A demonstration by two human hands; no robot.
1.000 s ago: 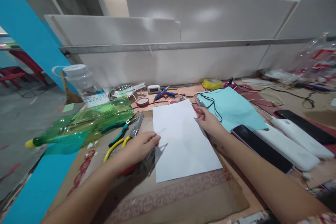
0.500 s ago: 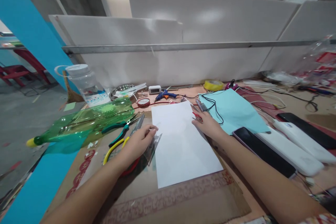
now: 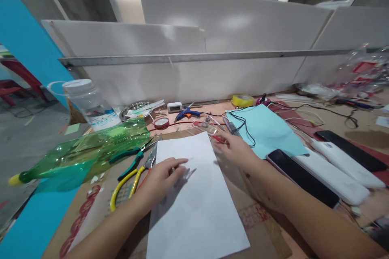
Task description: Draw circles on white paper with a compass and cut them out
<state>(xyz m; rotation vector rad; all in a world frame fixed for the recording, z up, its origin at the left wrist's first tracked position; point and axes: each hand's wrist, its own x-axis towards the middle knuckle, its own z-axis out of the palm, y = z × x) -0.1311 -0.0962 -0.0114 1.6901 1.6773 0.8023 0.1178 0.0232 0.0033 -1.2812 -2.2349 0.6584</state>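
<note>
A white sheet of paper [image 3: 197, 210] lies on a cardboard mat [image 3: 261, 226] in front of me. My left hand [image 3: 161, 180] rests on the sheet's upper left part. Its fingers are curled in a pinch on a small clear plastic piece [image 3: 187, 174]. My right hand [image 3: 235, 151] lies at the sheet's upper right edge with its fingers stretched out flat. A red pen [image 3: 220, 139] is at its fingertips.
A green plastic bottle [image 3: 88, 151] lies on its side at the left, with yellow-handled pliers [image 3: 121, 186] and green-handled pliers [image 3: 130, 161] beside it. At the right are a light blue sheet [image 3: 267, 131], a black phone [image 3: 300, 176] and a white power strip [image 3: 334, 172]. A glue gun [image 3: 187, 112] and yellow tape [image 3: 242, 100] sit by the back wall.
The white sheet has slid left and toward me. My left hand, beside the sheet before, now lies on it. My right hand has followed along its upper right edge.
</note>
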